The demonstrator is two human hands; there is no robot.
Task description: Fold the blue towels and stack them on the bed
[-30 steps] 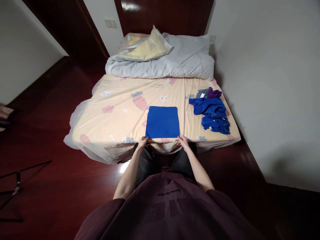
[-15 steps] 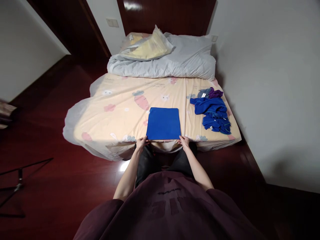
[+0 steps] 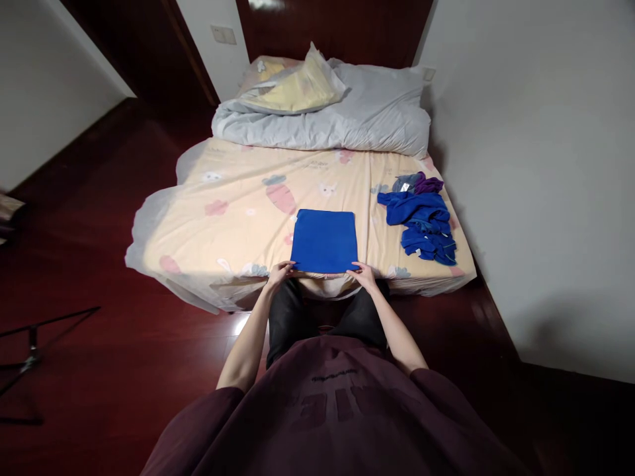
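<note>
The left hand and right hand pinch the square blue cloth at its 2 near corners, apt holds for seemingly light, soft fabric.

The head camera looks forward and down across the bed.

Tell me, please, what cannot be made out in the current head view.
Head view: underside of the flat blue cloth, hidden by its own top.
Head view: any print on the white tag beside the purple cloth, too small.
Head view: rest of the black stand, cut off by the left edge.
</note>
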